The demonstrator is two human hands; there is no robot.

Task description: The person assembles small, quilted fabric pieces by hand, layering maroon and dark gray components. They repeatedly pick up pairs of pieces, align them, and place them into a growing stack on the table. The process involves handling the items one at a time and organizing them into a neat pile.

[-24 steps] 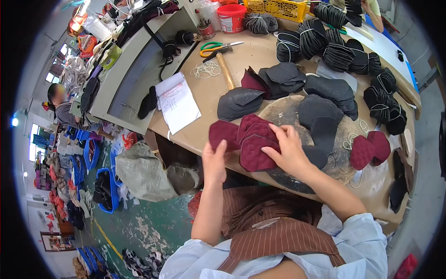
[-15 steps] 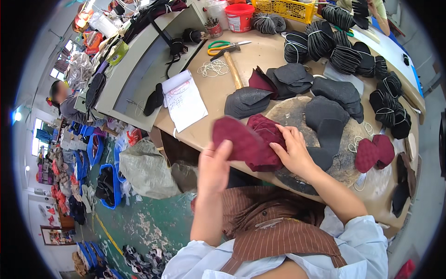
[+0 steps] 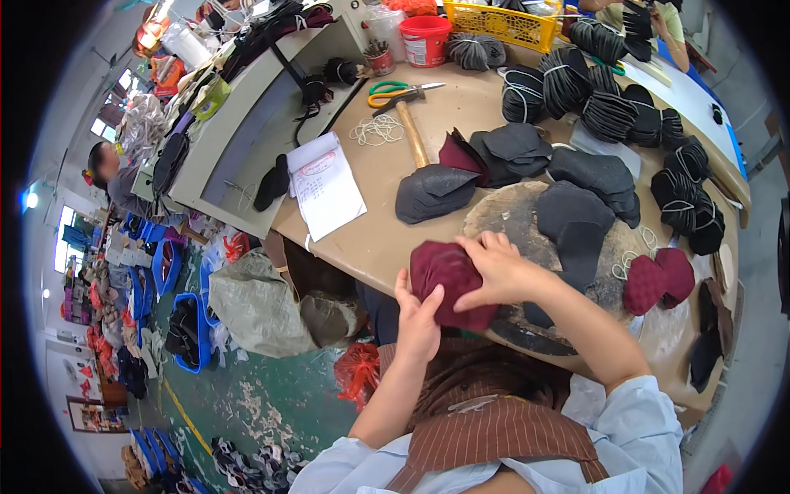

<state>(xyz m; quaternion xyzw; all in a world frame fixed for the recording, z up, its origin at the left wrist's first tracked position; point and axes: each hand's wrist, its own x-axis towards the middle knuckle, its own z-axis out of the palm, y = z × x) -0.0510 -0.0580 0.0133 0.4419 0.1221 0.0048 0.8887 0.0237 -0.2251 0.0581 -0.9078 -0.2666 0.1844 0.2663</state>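
A stack of maroon quilted fabric pieces (image 3: 448, 280) is held between my two hands at the table's near edge. My left hand (image 3: 420, 321) grips its left side, thumb in front. From the right, my right hand (image 3: 504, 267) closes over the stack with its thumb on the near face. Just behind it lies a round worn wooden block (image 3: 498, 210) with dark grey shaped pieces (image 3: 573, 218) on top. To the right rests another pair of maroon pieces (image 3: 658, 280) beside loose white string.
A hammer (image 3: 413, 136), orange-and-green scissors (image 3: 395, 92) and a written notepad (image 3: 329, 189) lie on the table. Tied black bundles (image 3: 568, 82) line the far right, near a red bucket (image 3: 425, 41) and yellow crate (image 3: 502, 25). Another person's arm (image 3: 671, 37) shows at top right.
My left hand has brought the separate maroon piece rightward against the stack. Both hands now sit close together around it, and the stack has come slightly nearer to me.
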